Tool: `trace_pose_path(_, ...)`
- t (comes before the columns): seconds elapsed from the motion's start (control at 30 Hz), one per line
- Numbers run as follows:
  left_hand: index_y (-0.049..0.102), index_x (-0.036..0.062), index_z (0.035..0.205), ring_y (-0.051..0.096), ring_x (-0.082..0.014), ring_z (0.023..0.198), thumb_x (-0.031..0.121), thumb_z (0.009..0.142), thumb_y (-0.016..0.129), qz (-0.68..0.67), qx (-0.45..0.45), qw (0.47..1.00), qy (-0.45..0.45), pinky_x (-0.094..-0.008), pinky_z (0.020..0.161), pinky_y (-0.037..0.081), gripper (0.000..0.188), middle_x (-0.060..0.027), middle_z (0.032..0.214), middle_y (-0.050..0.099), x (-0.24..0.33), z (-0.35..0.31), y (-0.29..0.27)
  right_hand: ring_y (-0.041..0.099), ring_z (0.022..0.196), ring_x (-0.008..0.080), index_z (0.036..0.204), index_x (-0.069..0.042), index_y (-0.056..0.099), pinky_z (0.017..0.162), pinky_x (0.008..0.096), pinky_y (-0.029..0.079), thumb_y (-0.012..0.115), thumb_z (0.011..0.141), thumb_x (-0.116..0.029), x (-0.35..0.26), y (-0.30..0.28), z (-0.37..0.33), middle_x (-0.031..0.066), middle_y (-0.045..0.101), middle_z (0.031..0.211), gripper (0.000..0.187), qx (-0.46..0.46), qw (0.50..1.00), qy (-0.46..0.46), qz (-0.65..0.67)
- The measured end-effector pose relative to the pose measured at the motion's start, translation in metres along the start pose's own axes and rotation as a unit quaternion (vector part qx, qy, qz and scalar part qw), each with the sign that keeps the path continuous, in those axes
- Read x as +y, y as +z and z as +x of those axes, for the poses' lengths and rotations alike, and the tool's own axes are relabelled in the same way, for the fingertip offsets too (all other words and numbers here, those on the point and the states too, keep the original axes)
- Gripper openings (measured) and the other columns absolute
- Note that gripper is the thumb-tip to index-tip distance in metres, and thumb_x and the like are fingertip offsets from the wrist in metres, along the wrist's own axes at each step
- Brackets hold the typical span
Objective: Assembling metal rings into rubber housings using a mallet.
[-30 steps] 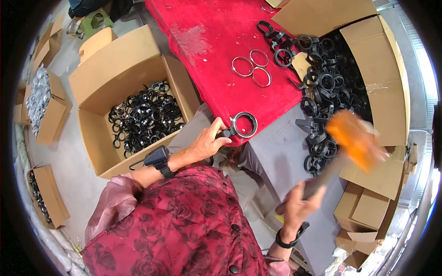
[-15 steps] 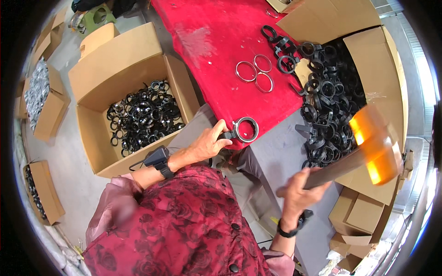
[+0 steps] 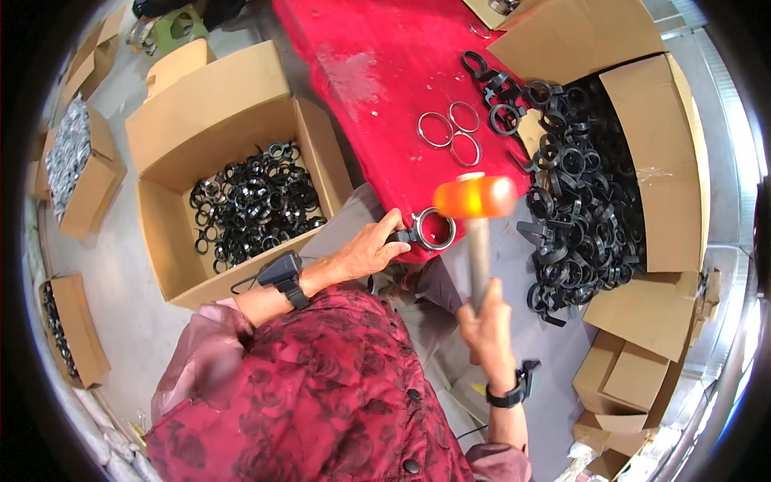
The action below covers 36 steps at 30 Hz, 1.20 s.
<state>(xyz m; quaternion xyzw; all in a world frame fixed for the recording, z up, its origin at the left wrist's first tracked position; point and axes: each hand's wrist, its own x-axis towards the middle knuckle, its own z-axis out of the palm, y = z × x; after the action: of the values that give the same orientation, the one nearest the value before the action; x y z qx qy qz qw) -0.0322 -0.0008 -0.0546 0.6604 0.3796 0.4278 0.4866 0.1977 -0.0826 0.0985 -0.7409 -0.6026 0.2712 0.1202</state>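
My left hand [image 3: 375, 247] is closed on the short stem of a black ring-shaped part [image 3: 405, 236], held at the near corner of the red-covered table. A metal ring [image 3: 434, 229] shows at its round opening. In my right hand [image 3: 488, 328] is the handle of a mallet [image 3: 477, 257]; its orange head, smeared by motion, hangs just right of the ring and partly overlaps it in view. Whether the head touches the ring I cannot tell. Three loose metal rings [image 3: 434, 129] lie farther up the red cloth [image 3: 393, 80].
Many black ring parts [image 3: 570, 185] spill from a tipped cardboard box [image 3: 666, 161] at the right. On the left stands an open cardboard box [image 3: 161, 233] holding several finished-looking black parts [image 3: 253, 201]. More boxes [image 3: 630, 369] stand at lower right; others line the far left.
The mallet has swung left from over the right-hand box to beside the ring, its handle now nearly upright in view. My left hand keeps its hold on the black part.
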Motion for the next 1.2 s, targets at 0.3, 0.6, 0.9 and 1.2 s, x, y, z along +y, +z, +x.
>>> trace_pose_path(0.3, 0.044, 0.002, 0.111, 0.061, -0.0472, 0.084, 0.022, 0.094, 0.073, -0.006, 0.022, 1.0, 0.011, -0.0474, 0.071, 0.047, 0.038, -0.0231, 0.092, 0.063, 0.0, -0.003, 0.004, 0.06, 0.071, 0.0541, 0.111, 0.005, 0.044, 0.061, 0.0525, 0.05, 0.068, 0.084, -0.004, 0.006, 0.012, -0.022, 0.0292, 0.06, 0.075, 0.037, 0.077, 0.975, -0.138, -0.155)
trace_pose_path(0.6, 0.044, 0.0024, 0.109, 0.055, -0.0437, 0.073, 0.027, 0.094, 0.073, -0.024, 0.033, 0.999, 0.015, -0.046, 0.068, 0.045, 0.041, -0.0216, 0.082, 0.059, -0.003, -0.005, 0.004, 0.062, 0.069, 0.0258, 0.112, 0.0, 0.05, 0.063, 0.0376, 0.052, 0.07, 0.087, 0.0, 0.026, 0.036, -0.06, 0.0217, 0.059, 0.093, 0.032, 0.384, 0.904, -0.185, 0.04)
trace_pose_path(0.9, 0.046, 0.0021, 0.113, 0.058, -0.0435, 0.076, 0.034, 0.095, 0.071, -0.001, 0.007, 0.999, -0.036, -0.0473, 0.068, 0.046, 0.045, -0.0217, 0.089, 0.059, 0.0, -0.007, -0.002, 0.056, 0.056, 0.0131, 0.11, -0.001, 0.049, 0.051, 0.0293, 0.047, 0.069, 0.092, -0.003, 0.038, 0.033, -0.076, 0.0072, 0.059, 0.08, 0.027, 0.383, 0.92, -0.06, 0.061)
trace_pose_path(1.2, 0.046, 0.0023, 0.113, 0.059, -0.0454, 0.079, 0.038, 0.096, 0.069, 0.012, 0.019, 1.0, 0.001, -0.0468, 0.071, 0.047, 0.046, -0.0224, 0.091, 0.061, -0.007, -0.006, 0.001, 0.061, 0.062, 0.0179, 0.111, 0.0, 0.05, 0.055, 0.0334, 0.05, 0.066, 0.093, -0.008, 0.066, 0.059, -0.074, 0.009, 0.057, 0.079, 0.026, 0.255, 0.965, 0.017, 0.061)
